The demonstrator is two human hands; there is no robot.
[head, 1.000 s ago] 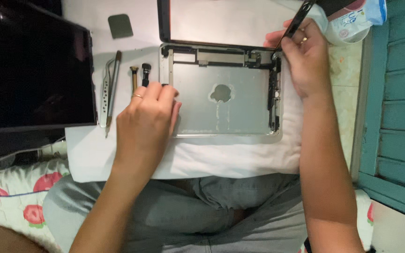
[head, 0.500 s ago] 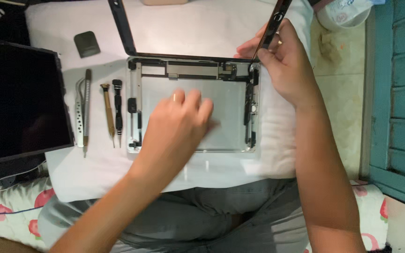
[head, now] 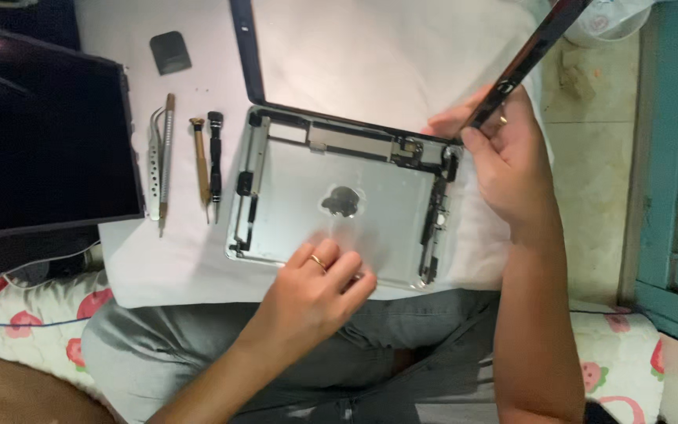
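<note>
From my remote seat I see the left hand (head: 315, 286) resting open, fingertips flat on the near edge of the gutted silver tablet shell (head: 339, 200) at frame centre. At two o'clock, the right hand (head: 504, 157) pinches the raised black screen frame (head: 523, 59). At nine o'clock lie tweezers (head: 154, 161) and two screwdrivers (head: 207, 161).

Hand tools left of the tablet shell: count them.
4, in a row on the white cloth: tweezers, a flat metal pry tool, a wooden-handled screwdriver, a black screwdriver. None seems hidden.
</note>
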